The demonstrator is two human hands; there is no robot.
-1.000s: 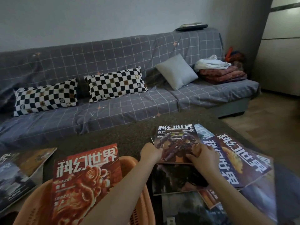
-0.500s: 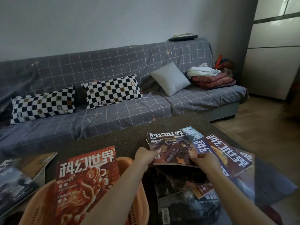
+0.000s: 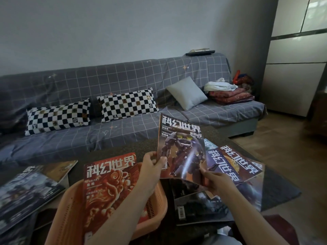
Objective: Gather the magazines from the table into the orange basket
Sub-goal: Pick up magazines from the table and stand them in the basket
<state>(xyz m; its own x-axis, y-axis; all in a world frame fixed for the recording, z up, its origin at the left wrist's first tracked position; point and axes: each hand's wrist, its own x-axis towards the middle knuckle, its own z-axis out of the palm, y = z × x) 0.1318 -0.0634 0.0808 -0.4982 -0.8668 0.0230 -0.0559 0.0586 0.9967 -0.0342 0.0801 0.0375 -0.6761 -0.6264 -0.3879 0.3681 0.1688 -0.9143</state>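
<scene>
Head view: both hands pinch the glossy robot-cover magazine (image 3: 180,149) by its lower corners, left hand (image 3: 151,167), right hand (image 3: 216,180), tilting it upright so it can drop beside the red one in my orange plastic basket (image 3: 157,206); others wait on the dark worktop (image 3: 123,149).

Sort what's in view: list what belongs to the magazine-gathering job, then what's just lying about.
Job:
orange basket
red magazine in the basket
robot-cover magazine, gripped by left hand and right hand
magazines on the table

Lying about:
checkered pillows
grey cushion
folded blankets
</scene>
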